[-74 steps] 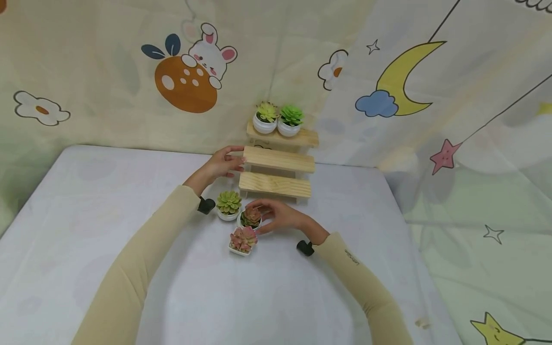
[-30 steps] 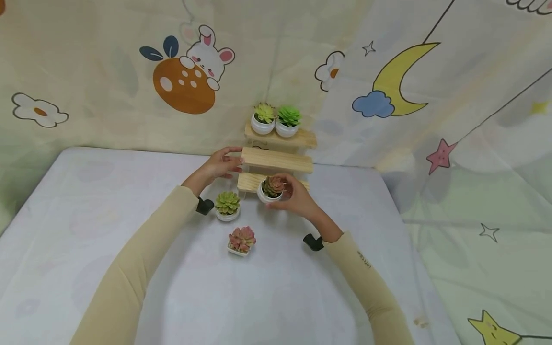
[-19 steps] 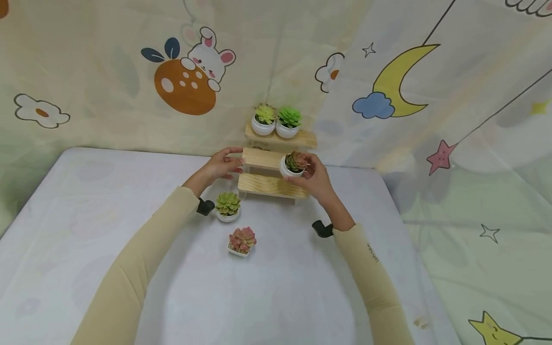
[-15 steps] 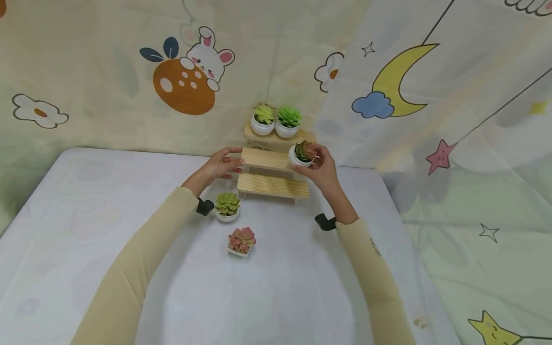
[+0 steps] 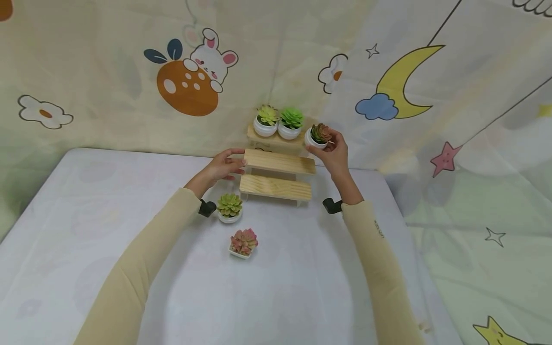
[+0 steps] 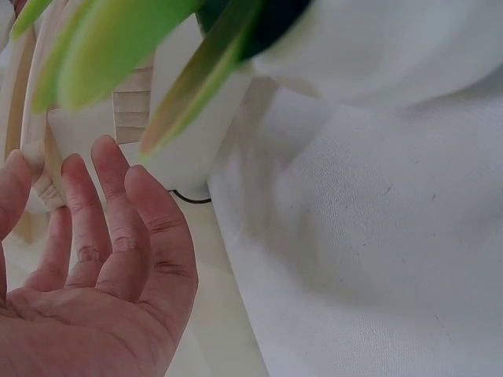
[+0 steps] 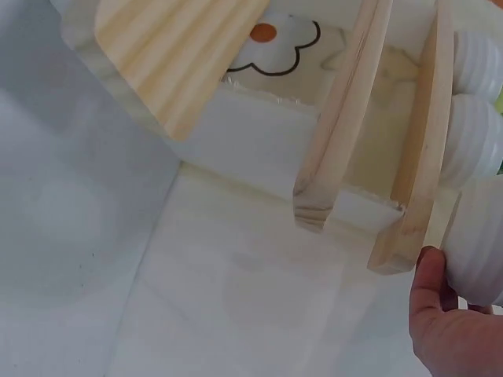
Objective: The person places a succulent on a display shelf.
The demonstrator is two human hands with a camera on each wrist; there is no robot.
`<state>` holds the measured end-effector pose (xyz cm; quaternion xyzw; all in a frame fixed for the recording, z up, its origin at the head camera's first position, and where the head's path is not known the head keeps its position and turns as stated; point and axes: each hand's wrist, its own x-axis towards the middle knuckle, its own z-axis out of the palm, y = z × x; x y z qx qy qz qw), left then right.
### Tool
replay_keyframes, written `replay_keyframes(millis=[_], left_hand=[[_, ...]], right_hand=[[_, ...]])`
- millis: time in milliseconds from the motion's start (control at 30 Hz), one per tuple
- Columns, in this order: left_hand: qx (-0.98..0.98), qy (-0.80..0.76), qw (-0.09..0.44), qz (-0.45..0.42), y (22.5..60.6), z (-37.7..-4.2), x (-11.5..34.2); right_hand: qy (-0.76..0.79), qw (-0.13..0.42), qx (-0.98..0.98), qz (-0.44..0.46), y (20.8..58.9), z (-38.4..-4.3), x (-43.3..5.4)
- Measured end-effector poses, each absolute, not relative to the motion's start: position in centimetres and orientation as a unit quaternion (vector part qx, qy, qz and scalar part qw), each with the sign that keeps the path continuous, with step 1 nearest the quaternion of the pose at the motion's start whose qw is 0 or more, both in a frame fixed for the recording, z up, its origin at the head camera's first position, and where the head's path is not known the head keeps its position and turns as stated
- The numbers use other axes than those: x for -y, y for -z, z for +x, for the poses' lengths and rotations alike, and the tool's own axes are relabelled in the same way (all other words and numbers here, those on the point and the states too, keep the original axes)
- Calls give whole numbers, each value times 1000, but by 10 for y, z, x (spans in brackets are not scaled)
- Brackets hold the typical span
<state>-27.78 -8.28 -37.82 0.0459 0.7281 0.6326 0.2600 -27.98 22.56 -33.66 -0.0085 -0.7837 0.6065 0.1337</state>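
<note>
My right hand [image 5: 338, 152] pinches the white round pot of a red-green succulent [image 5: 320, 133], overlapping the right end of the stand's top step in the head view. In the right wrist view its thumb and fingers [image 7: 428, 290] grip the ribbed pot [image 7: 478, 243], close by the end of the top plank. My left hand [image 5: 221, 167] holds the left end of the three-step wooden plant stand [image 5: 280, 162]. There the left wrist view shows its thumb and a finger either side of a plank end, other fingers [image 6: 122, 228] loosely bent.
Two green succulents in white pots [image 5: 266, 120] [image 5: 291, 123] stand left on the top step. On the white table [image 5: 276, 297], a green succulent [image 5: 229, 206] and a pink one in a square pot [image 5: 244, 243] stand before the stand. A printed curtain [image 5: 108, 62] hangs behind.
My right hand has picked up the red-green succulent from the table and carried it up and right past the lower steps to the top one. The left hand stays at the stand.
</note>
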Motion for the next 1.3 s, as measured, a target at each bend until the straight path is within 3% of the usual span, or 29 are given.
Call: replay_keyframes(millis=[533, 1300], left_hand=[[-729, -636, 249, 44, 399, -288, 82], [-722, -642, 254, 39, 401, -291, 83]], right_hand=[[-576, 126, 807, -22, 333, -305, -229], [-527, 122, 841, 1, 338, -310, -226]])
